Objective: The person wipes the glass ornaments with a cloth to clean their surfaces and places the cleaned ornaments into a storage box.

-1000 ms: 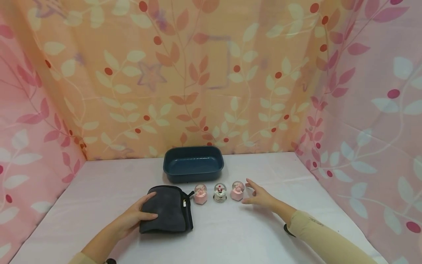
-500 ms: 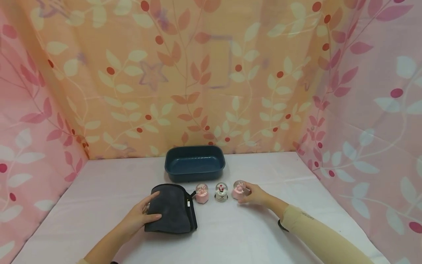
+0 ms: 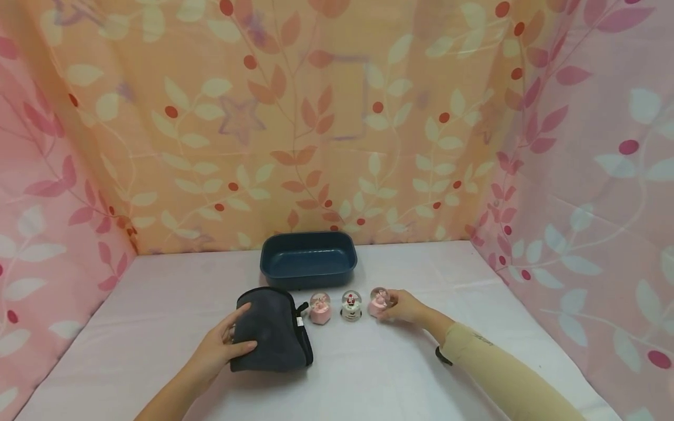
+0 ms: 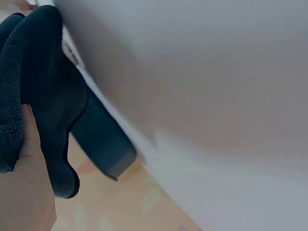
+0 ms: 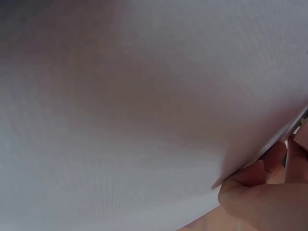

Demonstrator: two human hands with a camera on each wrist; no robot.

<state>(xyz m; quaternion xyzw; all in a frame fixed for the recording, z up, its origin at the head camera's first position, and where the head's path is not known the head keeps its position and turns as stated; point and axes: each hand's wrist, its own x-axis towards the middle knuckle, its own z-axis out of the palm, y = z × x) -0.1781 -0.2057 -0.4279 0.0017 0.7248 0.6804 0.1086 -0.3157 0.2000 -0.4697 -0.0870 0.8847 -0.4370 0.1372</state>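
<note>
- Biggest thing in the room: the leafy cloth backdrop, orange behind and pink down both sides, strewn with pale leaves and red dots.
- In front of it spreads the white-covered table, its far edge meeting that cloth.
- In from the person's right comes a beige sleeve, slanting over the tabletop.
- Far side of the table, there's the dark blue tray, long side to the person, its glossy inside facing up.
- Nearer, and a little to the left, the dark grey pouch! It stands propped up, black trim round its edge; the wrist view catches a fleecy surface under the thumb.
- The left hand has that pouch gripped by its left side, thumb laid across the front, one fingertip near the top.
- The right hand is round the right pink snow globe, fingers and thumb pinching its right side, down at table level.
- Middle of the row: the white snow globe, upright, a small red figure under its dome, well clear of both hands.
- And the left pink snow globe, upright too, just beside the pouch.
- Smaller yet, a black wristband below the sleeve's cuff.
- Tiniest, a white label on the pouch's right edge.
</note>
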